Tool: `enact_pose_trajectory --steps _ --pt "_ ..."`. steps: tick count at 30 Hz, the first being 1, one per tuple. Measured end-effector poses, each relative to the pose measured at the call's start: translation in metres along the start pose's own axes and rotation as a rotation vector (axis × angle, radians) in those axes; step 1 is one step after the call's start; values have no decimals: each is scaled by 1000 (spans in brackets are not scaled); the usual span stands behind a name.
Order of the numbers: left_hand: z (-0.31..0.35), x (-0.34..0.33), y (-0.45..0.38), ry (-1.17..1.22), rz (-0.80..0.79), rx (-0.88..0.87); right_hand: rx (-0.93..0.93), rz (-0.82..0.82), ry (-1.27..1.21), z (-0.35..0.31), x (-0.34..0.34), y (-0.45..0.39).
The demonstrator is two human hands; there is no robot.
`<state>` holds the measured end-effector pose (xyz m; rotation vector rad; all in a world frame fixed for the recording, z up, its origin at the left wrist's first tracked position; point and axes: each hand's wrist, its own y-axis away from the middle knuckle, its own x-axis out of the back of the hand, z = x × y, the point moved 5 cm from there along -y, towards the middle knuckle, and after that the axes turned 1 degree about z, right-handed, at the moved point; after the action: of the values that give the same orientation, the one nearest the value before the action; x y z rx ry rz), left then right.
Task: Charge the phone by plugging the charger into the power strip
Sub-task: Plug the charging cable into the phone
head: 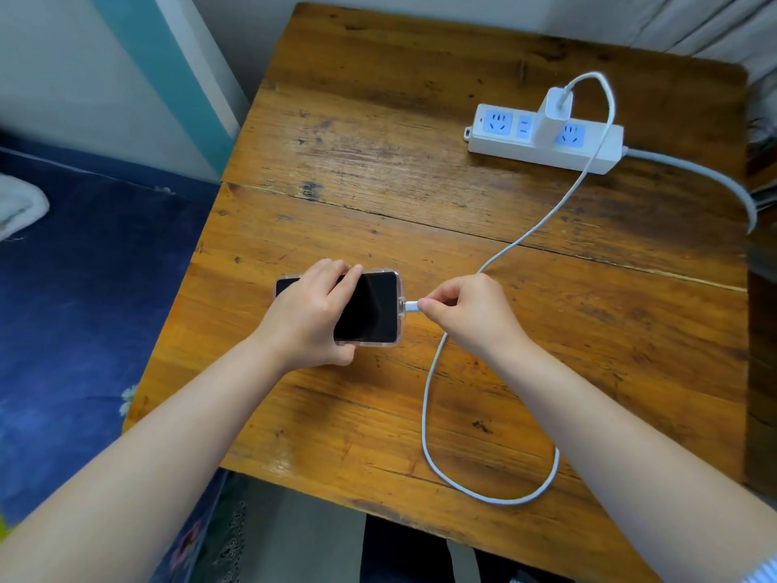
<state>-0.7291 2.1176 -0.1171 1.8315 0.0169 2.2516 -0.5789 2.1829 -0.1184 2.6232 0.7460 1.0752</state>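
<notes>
White cable plug (412, 305) sits at the phone (374, 307), bench (378, 162) centre, charger (554, 115) at two o'clock. Left hand (311, 317) grips the phone; right hand (466, 313) fingers (429, 305) pinch the plug. Push it straight, phone steady.

Dark-screened phone (372, 307) flat, cable (424, 397) seemingly plugged in, white charger (554, 115) upright in power strip (546, 138)

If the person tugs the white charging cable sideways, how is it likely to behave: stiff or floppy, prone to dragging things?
The white cable probably handles floppy: it lies in a loose loop on the table. It looks light, arching freely above the charger. A hard tug might shift the power strip, since the right hand pinches only the connector end.
</notes>
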Motion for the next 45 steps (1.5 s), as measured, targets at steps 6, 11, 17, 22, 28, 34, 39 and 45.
enact_pose_trajectory --steps 6,11,17,22,28,34,39,45 --pt "2 0 1 -21 25 8 -40 41 -103 1 1 4" --pt "1 -1 3 -9 31 50 -45 45 -135 -1 -3 12" --pt "4 -1 5 -11 33 36 -169 -23 -281 4 -1 12" --pt "4 -1 7 -15 31 32 -217 -46 -340 5 -2 14" --pt "4 2 7 -1 51 45 -151 -85 -291 2 -4 15" --pt "7 -3 8 -38 11 -3 -153 -239 -127 5 -4 8" --pt "6 -1 6 -47 -4 1 -144 -185 -162 4 -5 7" --pt "7 -1 4 -138 -26 -58 -109 -172 -144 4 -11 11"
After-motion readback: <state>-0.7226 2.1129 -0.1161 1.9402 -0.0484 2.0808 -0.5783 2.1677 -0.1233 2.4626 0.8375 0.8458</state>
